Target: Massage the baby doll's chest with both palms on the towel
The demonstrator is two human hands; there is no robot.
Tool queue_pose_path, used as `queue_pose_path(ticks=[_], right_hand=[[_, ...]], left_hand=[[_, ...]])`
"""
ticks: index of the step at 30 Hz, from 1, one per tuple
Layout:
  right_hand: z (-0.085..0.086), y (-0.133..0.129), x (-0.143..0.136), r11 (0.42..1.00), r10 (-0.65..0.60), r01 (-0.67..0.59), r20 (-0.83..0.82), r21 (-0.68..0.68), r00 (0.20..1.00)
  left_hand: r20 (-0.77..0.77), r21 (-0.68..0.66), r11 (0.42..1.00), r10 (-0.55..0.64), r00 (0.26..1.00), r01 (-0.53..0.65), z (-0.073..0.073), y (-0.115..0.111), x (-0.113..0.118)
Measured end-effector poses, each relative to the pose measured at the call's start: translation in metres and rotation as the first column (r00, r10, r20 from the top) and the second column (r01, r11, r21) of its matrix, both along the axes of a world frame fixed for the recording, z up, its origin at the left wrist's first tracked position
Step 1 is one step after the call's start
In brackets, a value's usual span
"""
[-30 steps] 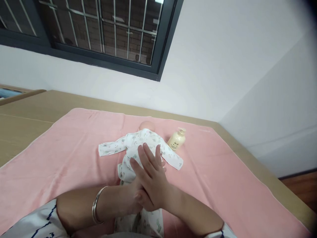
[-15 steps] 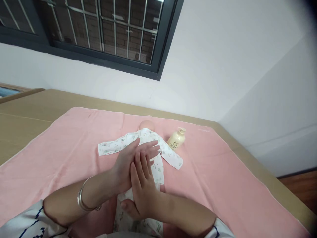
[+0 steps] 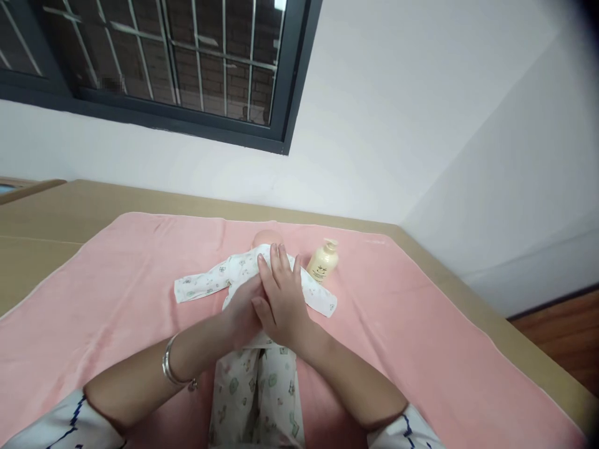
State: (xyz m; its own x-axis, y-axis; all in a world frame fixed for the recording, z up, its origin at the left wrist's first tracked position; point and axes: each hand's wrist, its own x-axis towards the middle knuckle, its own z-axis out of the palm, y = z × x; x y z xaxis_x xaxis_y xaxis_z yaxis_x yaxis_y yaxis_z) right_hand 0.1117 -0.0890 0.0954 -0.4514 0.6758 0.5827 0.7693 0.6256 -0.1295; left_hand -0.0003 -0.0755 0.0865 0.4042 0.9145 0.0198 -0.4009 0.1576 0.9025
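Note:
My left hand and my right hand are pressed palm to palm above a small patterned outfit. The right hand lies on top with its fingers stretched out; the left hand's fingers are mostly hidden beneath it. Under them lie a white long-sleeved top and matching trousers, laid out in body shape. A rounded, skin-coloured head shows at the collar. A cream pump bottle lies beside the right-hand sleeve.
A pink blanket is spread over a wooden surface. Behind it stands a white wall with a dark-framed, barred window. A reddish-brown wooden surface shows at the right edge.
My right hand has slid forward over the left hand, covering its fingers. More of the trousers shows now. The whole view has shifted slightly.

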Motion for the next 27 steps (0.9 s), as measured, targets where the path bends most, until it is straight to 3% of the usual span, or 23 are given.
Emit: queue_pose_path(ticks=[2, 3, 5, 9, 12, 16, 21, 23, 27], right_hand=[[-0.01, 0.01, 0.0, 0.996, -0.023, 0.02, -0.033, -0.09, 0.999], [-0.016, 0.016, 0.0, 0.991, -0.021, 0.015, -0.045, -0.136, 0.999], [-0.03, 0.026, -0.001, 0.977, -0.015, 0.006, -0.042, -0.213, 0.999], [-0.048, 0.044, 0.0, 0.956, -0.029, 0.044, 0.057, -0.288, 0.998], [-0.049, 0.054, 0.007, 0.935, -0.096, 0.118, 0.083, -0.336, 0.992], [-0.045, 0.068, 0.021, 0.885, -0.2, 0.218, 0.087, -0.412, 0.976], [-0.049, 0.067, 0.019, 0.844, -0.322, 0.34, 0.115, -0.414, 0.94], [-0.052, 0.057, 0.011, 0.88, -0.276, 0.31, 0.144, -0.361, 0.95], [-0.052, 0.05, 0.005, 0.946, -0.055, 0.108, 0.177, -0.306, 0.983]], left_hand=[[-0.078, 0.062, 0.993, 0.107, 0.991, -0.102, -0.004, 0.026, -0.006], [-0.157, 0.159, 0.962, 0.246, 0.957, -0.221, -0.01, 0.039, -0.009], [-0.328, 0.328, 0.879, 0.45, 0.831, -0.347, -0.028, 0.064, -0.015], [-0.468, 0.531, 0.799, 0.554, 0.689, -0.282, -0.07, 0.09, -0.019], [-0.484, 0.641, 0.736, 0.607, 0.63, -0.216, -0.088, 0.092, -0.017], [-0.491, 0.712, 0.684, 0.646, 0.584, -0.158, -0.094, 0.092, -0.016], [-0.49, 0.721, 0.672, 0.666, 0.563, -0.167, -0.095, 0.092, -0.017], [-0.476, 0.727, 0.663, 0.675, 0.564, -0.18, -0.096, 0.092, -0.017], [-0.447, 0.741, 0.642, 0.691, 0.568, -0.198, -0.096, 0.092, -0.018]])
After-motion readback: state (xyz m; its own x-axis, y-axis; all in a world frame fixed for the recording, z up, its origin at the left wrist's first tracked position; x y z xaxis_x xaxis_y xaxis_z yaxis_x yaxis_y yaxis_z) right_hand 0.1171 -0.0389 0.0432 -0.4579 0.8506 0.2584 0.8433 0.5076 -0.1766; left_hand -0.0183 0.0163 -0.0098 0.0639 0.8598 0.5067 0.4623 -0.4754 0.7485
